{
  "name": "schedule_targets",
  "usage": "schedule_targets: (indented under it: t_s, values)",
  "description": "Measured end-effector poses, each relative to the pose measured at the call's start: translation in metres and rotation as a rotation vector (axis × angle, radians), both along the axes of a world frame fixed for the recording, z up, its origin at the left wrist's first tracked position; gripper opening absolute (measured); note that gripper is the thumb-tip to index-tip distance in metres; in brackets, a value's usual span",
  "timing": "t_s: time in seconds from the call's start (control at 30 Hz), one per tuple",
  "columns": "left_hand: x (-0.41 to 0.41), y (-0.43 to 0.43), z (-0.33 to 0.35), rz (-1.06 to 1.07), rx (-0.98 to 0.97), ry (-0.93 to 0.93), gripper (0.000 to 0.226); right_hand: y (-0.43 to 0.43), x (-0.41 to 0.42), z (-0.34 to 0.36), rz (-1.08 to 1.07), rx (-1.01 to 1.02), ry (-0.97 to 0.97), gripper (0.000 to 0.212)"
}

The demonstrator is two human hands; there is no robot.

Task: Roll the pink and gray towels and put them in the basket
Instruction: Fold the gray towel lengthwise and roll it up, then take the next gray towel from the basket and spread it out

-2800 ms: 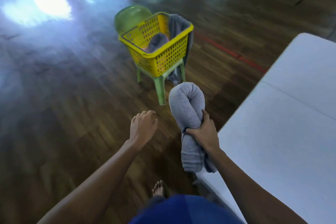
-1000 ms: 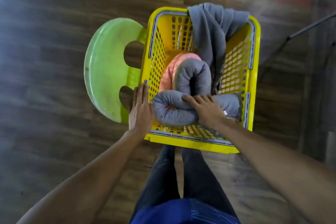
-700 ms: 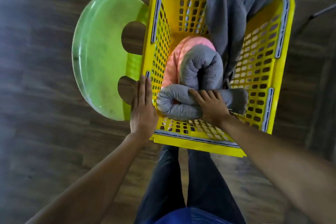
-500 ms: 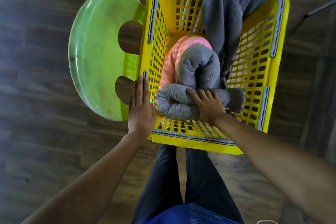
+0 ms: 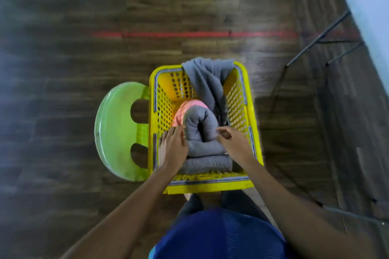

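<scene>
From the head view, my left hand (image 5: 172, 149) lies flat-fingered against the rolled gray towels (image 5: 207, 149) in the yellow basket (image 5: 210, 187) — pink towel (image 5: 183, 109) tucked behind them. My right hand (image 5: 234, 143) curls loosely beside the roll, blurred — I cannot tell whether it grips.

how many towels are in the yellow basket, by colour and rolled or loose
pink rolled towel: 1
gray rolled towels: 2, one upright, one lying flat
gray loose towel, draped over the basket rim: 1
total: 4
</scene>
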State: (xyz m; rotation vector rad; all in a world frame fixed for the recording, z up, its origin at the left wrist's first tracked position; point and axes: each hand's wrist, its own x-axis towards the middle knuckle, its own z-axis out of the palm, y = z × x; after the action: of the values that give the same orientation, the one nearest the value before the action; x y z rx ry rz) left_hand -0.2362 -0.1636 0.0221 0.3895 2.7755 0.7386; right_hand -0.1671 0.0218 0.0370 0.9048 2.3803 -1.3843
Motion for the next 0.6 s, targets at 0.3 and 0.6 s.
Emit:
schedule_targets:
  t_s: [0.3, 0.6]
  values:
    - [0.004, 0.112, 0.025, -0.036, 0.107, 0.075, 0.034, 0.108, 0.02, 0.021, -0.07, -0.042, 0.122, 0.013]
    - [0.049, 0.288, 0.028, 0.061, 0.166, 0.082, 0.022, 0.283, 0.033, 0.027, 0.087, 0.0, 0.131, 0.016]
